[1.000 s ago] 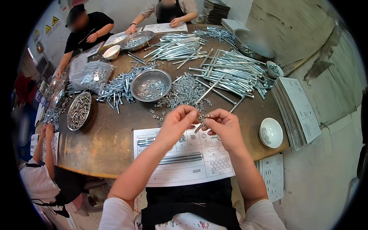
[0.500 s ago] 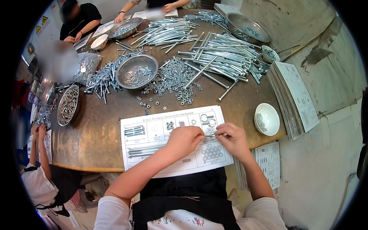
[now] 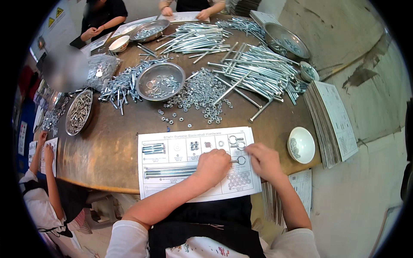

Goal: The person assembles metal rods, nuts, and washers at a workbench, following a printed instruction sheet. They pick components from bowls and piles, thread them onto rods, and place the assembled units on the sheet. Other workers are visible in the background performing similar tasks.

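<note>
My left hand (image 3: 214, 164) is closed on an eye bolt (image 3: 241, 160), whose ring sticks out to the right of my fingers. The bolt's shank mostly disappears into that hand. My right hand (image 3: 264, 161) is close by on the right, fingers curled together; whether something small is in them is hidden. Both hands are over a printed hardware card (image 3: 180, 185) at the table's front edge. Its pictures show bolts, nuts, washers and rings, with long rods drawn across the middle.
Loose nuts (image 3: 202, 92) lie beyond the card. A steel bowl of rings (image 3: 142, 92), piled short bolts (image 3: 122, 84) and long bolts (image 3: 258, 71) are there too. At right are a white bowl (image 3: 307, 155) and stacked cards (image 3: 320, 124). Co-workers sit at left and far side.
My right hand has drawn slightly away from my left hand, and the eye bolt's ring now shows between them. The whole view has shifted a little. A far co-worker's hands now rest at a card.
</note>
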Available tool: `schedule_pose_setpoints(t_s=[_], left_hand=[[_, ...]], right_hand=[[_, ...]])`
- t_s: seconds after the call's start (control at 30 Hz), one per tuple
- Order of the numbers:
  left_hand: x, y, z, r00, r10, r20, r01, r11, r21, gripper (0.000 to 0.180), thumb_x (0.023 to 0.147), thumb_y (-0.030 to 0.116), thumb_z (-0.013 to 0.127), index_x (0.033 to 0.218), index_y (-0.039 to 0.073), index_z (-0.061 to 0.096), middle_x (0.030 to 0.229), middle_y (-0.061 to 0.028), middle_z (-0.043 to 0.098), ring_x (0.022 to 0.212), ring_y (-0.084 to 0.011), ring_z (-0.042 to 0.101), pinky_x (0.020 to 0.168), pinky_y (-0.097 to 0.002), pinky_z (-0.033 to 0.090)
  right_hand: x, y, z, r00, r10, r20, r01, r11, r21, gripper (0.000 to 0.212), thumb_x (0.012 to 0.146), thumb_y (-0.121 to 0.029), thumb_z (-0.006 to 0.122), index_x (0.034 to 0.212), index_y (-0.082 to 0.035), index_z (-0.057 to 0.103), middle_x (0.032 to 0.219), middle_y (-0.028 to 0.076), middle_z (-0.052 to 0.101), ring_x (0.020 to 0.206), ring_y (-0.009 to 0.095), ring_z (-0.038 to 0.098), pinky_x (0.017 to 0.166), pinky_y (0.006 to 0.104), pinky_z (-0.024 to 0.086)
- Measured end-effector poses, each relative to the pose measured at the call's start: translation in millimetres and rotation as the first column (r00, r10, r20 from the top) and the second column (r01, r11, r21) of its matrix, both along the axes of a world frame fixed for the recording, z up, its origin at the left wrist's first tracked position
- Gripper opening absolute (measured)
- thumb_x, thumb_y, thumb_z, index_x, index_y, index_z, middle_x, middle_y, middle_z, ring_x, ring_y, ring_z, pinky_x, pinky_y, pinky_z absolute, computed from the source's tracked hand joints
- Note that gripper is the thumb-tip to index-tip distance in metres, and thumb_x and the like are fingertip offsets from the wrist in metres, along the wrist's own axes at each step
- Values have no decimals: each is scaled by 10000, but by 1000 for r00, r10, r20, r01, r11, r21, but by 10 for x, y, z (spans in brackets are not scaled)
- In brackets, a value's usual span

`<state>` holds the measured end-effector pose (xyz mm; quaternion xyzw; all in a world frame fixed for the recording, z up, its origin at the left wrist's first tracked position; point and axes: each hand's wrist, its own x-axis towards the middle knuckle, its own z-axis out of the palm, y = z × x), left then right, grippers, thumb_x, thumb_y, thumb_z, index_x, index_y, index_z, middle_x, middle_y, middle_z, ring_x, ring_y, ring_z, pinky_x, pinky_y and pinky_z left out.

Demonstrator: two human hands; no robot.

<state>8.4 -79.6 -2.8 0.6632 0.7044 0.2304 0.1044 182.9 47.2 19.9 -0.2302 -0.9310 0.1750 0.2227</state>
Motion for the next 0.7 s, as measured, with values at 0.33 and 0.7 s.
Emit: schedule_pose_setpoints(t_s=[0.33, 0.7], left_hand=[[-232, -817, 390, 839, -93, 535, 148, 987, -61, 340, 865, 351, 644, 750, 32, 654, 732, -143, 648, 698, -342, 633, 638, -432, 493], [-511, -2869, -337, 453, 569, 686, -81, 793, -604, 538, 981, 518, 500, 871, 41, 726, 750, -55, 692, 678, -187, 636, 658, -326, 503]], right_hand=[[-325, 683, -393, 955, -285, 83, 295, 942, -159, 239, 762, -134, 629, 952, -27, 728, 860, 170, 661, 811, 344, 650, 746, 412, 518], [-260, 965, -717, 981, -122, 149, 174, 892, -417, 220, 859, -77, 700, 1050, 26, 667, 860, 73, 670, 682, 125, 604, 613, 257, 492]])
